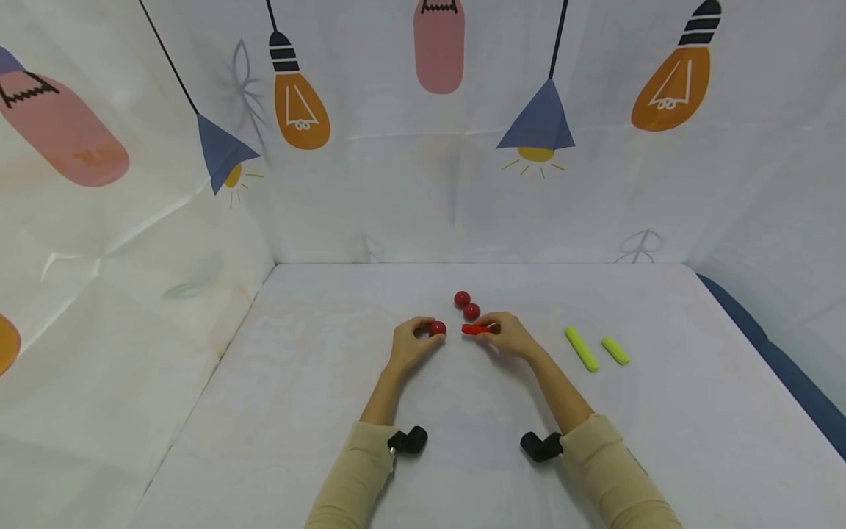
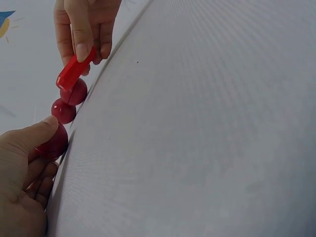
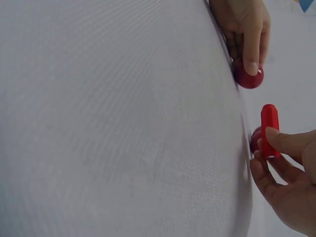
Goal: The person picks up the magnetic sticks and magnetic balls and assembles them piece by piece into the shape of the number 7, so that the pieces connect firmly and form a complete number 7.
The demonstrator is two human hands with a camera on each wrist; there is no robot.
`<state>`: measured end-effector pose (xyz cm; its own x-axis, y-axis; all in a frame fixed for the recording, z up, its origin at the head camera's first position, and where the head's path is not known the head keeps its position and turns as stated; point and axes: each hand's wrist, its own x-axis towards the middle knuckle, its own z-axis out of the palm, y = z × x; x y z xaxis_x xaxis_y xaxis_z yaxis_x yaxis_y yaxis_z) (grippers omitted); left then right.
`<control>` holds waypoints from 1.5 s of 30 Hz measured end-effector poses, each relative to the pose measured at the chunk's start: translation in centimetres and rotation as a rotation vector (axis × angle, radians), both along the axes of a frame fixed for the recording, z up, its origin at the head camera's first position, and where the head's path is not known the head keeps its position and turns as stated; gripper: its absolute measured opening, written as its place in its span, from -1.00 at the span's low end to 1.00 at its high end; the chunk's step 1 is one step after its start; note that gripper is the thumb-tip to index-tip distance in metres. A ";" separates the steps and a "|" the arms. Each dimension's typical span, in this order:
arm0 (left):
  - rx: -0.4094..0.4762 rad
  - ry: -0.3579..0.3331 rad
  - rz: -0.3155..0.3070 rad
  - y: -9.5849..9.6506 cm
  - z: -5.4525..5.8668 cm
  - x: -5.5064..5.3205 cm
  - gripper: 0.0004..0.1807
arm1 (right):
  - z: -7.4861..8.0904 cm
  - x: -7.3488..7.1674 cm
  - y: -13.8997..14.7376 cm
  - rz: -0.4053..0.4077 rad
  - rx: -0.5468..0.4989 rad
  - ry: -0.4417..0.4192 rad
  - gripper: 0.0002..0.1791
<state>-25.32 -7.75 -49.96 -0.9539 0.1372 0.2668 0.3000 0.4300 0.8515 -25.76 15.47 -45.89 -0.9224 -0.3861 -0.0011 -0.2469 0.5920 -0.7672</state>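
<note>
Two hands reach out over a white table (image 1: 317, 367), and each one has something red in it. The left hand (image 1: 411, 343) holds a shiny red ball (image 1: 437, 328), with the thumb on one side and fingers on the other. The right hand (image 1: 510, 334) pinches a short red stick (image 1: 476, 329) between its thumb and fingers. The stick lies sideways, and its free end points at the held ball, with a gap between them. It looks lifted a little off the table (the view from the right wrist shows this best).

Two more red balls sit just past the stick, on the far side from the person. One is a far ball (image 1: 462, 299), and the other is a near ball (image 1: 471, 311). They are so close that I cannot tell for sure if they touch.

Over to the right, well apart from the balls, lie two yellow-green sticks. The long stick (image 1: 581, 349) is nearer to the right hand, and the short stick (image 1: 615, 350) is just beside it.

Both arms have tan sleeves (image 1: 360, 470), and a little black thing (image 1: 407, 441) pokes out at each cuff. Behind the table hangs a white sheet (image 1: 396, 198) with lamps and orange light bulbs on it.
</note>
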 end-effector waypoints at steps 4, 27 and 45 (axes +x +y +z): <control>-0.006 0.003 0.005 0.0 -0.1 -0.1 -0.61 | -0.3 -0.2 -0.3 -0.003 -0.005 0.001 -0.71; -0.004 -0.012 0.024 0.1 -0.3 -0.1 -0.60 | -0.7 -0.9 -0.8 0.015 -0.028 -0.004 -0.72; 0.007 0.001 0.010 0.0 -0.3 0.0 -0.61 | -0.4 -0.9 -1.6 0.005 -0.020 -0.015 -0.69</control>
<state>-25.35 -7.72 -50.24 -0.9551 0.1255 0.2683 0.2960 0.4275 0.8542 -26.67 13.85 -46.26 -0.9203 -0.3911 -0.0073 -0.2384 0.5754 -0.7824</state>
